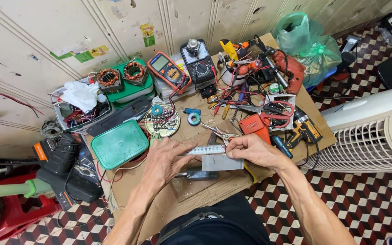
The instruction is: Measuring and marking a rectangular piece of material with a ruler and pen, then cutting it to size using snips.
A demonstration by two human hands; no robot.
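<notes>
A steel ruler [206,149] lies across a small grey metal sheet [222,162] near the front of the cardboard-covered workbench [191,190]. My left hand [166,161] presses flat on the ruler's left end, fingers spread. My right hand [252,149] pinches the ruler's right end against the top edge of the sheet. A dark metal block [200,174] sits under the sheet, partly hidden by my left hand.
Pliers [218,132], an orange box [256,125], red scissors [275,113], a yellow drill [306,129], a green lidded tub [120,144], tape rolls, two multimeters [169,70], motor stators [122,75] and a red drill [289,68] crowd the bench. A white fan [373,131] stands to the right.
</notes>
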